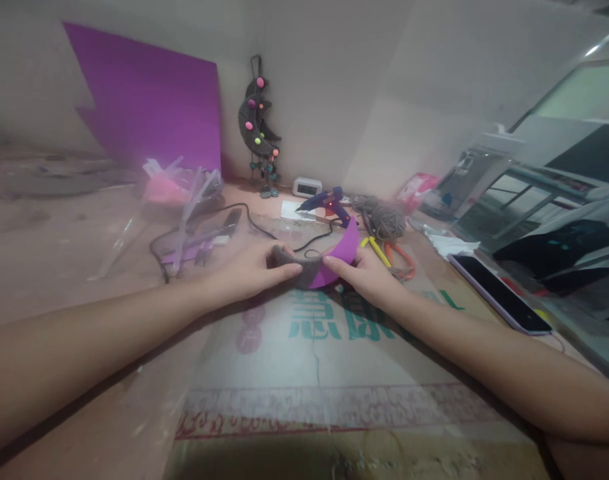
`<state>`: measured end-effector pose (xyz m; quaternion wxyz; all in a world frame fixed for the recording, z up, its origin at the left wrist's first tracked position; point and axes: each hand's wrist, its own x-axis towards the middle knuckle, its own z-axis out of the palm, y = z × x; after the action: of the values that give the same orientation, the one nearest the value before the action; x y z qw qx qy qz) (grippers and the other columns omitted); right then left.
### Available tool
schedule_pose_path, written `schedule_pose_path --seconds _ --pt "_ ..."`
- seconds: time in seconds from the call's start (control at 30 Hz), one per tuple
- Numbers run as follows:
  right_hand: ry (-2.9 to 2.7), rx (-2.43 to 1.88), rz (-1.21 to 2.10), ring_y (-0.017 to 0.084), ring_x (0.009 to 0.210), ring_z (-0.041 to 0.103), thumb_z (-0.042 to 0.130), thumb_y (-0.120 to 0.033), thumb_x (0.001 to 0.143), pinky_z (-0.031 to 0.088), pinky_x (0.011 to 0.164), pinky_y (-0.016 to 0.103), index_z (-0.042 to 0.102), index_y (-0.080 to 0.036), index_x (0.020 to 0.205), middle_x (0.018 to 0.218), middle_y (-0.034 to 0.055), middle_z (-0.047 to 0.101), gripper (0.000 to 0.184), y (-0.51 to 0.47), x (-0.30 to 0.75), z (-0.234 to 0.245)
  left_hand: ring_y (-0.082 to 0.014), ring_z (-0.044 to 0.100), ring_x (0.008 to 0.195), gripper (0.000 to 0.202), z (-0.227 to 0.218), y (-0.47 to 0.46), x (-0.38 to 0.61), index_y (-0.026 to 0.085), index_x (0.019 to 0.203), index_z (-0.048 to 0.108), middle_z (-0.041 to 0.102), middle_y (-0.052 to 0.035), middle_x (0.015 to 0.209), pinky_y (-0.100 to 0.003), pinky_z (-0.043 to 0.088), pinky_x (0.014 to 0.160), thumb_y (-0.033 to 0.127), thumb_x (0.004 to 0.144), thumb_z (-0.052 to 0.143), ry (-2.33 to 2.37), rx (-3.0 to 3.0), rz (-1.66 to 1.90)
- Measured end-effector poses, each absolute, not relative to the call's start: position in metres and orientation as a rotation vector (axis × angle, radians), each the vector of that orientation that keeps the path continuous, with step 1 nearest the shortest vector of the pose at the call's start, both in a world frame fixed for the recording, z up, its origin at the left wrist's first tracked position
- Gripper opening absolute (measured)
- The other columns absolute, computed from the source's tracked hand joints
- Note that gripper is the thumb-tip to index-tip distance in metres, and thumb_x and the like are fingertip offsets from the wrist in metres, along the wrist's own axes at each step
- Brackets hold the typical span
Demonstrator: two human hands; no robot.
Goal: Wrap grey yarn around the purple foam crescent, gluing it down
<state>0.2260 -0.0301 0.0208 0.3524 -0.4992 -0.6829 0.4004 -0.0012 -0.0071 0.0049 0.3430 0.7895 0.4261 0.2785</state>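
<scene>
Between my two hands is a purple crescent, its left part wrapped in grey yarn. My left hand is closed on the wrapped end, the thumb lying along the yarn. On the bare purple part, my right hand pinches with the thumb in front and the other fingers mostly hidden behind. Just beyond the crescent, a blue glue gun with a lit red light rests on a white paper. Behind my right hand lies a ball of grey yarn.
Orange-handled scissors and a yellow tool lie right of my hands. A phone rests farther right. Glue sticks and a black cord are at the left. A finished-looking moon ornament hangs behind, beside a purple sheet.
</scene>
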Motion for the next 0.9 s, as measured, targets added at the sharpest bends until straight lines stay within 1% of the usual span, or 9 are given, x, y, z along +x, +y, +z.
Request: schedule_pose_path --seconds 0.1,0.27,0.37,0.47,0.53,0.63,0.73,0.9 --pt "-1.805 -1.280 0.998 0.016 0.069 0.063 0.062 -0.046 0.079 0.050 0.064 0.027 0.068 -0.013 0.086 0.079 0.0054 0.071 0.034 -0.0289 0.2270 0.0201 -0.0170 0.058 0.070 0.035 0.0039 -0.0064 -0.0013 0.019 0.094 0.062 0.065 -0.0021 0.080 -0.028 0.042 0.063 0.052 0.082 0.057 1.103 2.070 0.704" --pt "-1.837 -1.288 0.976 0.016 0.068 0.062 0.062 -0.044 0.080 0.050 0.065 0.027 0.068 -0.013 0.084 0.076 0.0045 0.069 0.031 -0.0275 0.2270 0.0197 -0.0177 0.059 0.077 0.035 0.0051 -0.0070 -0.0009 0.020 0.097 0.063 0.066 -0.0027 0.087 -0.028 0.043 0.067 0.052 0.082 0.057 1.105 2.126 0.672" --pt "-1.840 -1.284 0.955 0.015 0.065 0.060 0.061 -0.046 0.080 0.049 0.062 0.026 0.067 -0.013 0.081 0.073 0.0038 0.068 0.033 -0.0286 0.2257 0.0204 -0.0177 0.059 0.076 0.035 0.0072 -0.0078 -0.0001 0.020 0.095 0.064 0.066 -0.0022 0.084 -0.028 0.043 0.067 0.051 0.083 0.056 1.095 2.134 0.665" --pt "-1.818 -1.270 0.971 0.013 0.058 0.056 0.055 -0.053 0.083 0.046 0.056 0.024 0.064 -0.013 0.077 0.066 0.0024 0.063 0.041 -0.0300 0.2247 0.0209 -0.0164 0.057 0.069 0.034 0.0073 -0.0077 0.0005 0.020 0.093 0.063 0.063 -0.0007 0.076 -0.027 0.041 0.061 0.051 0.082 0.056 1.082 2.083 0.688" --pt "-1.783 -1.267 1.021 0.011 0.055 0.054 0.054 -0.055 0.083 0.046 0.053 0.024 0.063 -0.014 0.077 0.064 0.0018 0.062 0.043 -0.0301 0.2244 0.0207 -0.0153 0.055 0.063 0.033 0.0062 -0.0074 0.0006 0.020 0.091 0.062 0.062 -0.0001 0.071 -0.025 0.039 0.057 0.051 0.082 0.057 1.079 2.029 0.723" --pt "-1.768 -1.269 1.087 0.013 0.058 0.058 0.062 -0.053 0.079 0.048 0.056 0.024 0.064 -0.014 0.080 0.069 0.0033 0.066 0.039 -0.0291 0.2245 0.0193 -0.0145 0.053 0.059 0.031 0.0047 -0.0072 0.0004 0.020 0.087 0.062 0.061 -0.0002 0.068 -0.025 0.038 0.053 0.049 0.081 0.059 1.071 1.966 0.785" --pt "-1.820 -1.274 1.066 0.015 0.062 0.060 0.066 -0.047 0.076 0.050 0.059 0.026 0.067 -0.013 0.081 0.072 0.0046 0.068 0.034 -0.0273 0.2250 0.0168 -0.0146 0.053 0.059 0.030 0.0047 -0.0074 0.0003 0.019 0.087 0.063 0.060 -0.0001 0.066 -0.025 0.037 0.052 0.048 0.079 0.061 1.065 1.937 0.821" --pt "-1.912 -1.296 0.974 0.014 0.061 0.059 0.064 -0.044 0.078 0.048 0.057 0.025 0.067 -0.013 0.079 0.069 0.0037 0.067 0.031 -0.0250 0.2279 0.0116 -0.0142 0.052 0.059 0.031 0.0062 -0.0077 0.0007 0.019 0.088 0.063 0.060 0.0002 0.067 -0.024 0.038 0.053 0.049 0.080 0.059 1.065 1.974 0.790"
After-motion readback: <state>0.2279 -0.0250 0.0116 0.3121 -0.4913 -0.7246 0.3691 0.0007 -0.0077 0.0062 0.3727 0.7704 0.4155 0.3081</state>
